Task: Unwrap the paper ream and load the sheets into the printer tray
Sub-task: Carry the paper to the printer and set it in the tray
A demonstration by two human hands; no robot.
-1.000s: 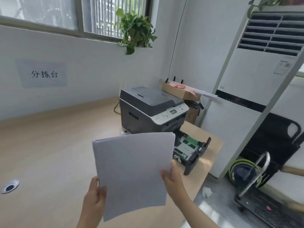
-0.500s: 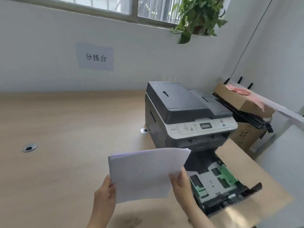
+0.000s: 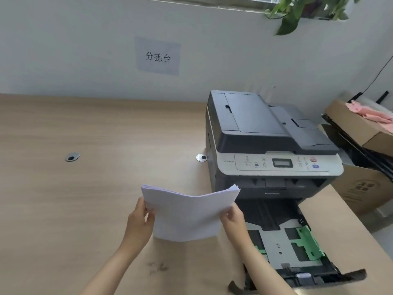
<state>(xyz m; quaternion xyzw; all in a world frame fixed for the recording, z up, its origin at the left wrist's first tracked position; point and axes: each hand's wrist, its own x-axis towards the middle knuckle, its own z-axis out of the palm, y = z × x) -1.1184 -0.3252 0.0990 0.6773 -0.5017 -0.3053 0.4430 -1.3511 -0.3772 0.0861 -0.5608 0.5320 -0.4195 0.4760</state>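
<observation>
We held the stack of white sheets (image 3: 189, 213) above the desk (image 3: 85, 199), left hand (image 3: 138, 222) and right hand (image 3: 232, 218) each pinching a side edge, just left of the pulled-out printer tray (image 3: 282, 250).

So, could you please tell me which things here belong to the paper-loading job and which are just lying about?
Job:
- stack of sheets, held by left hand and right hand
- printer
- open tray, no paper in it

Lying about:
- cardboard boxes
- pink cloth
- wall sign
- plant
</observation>
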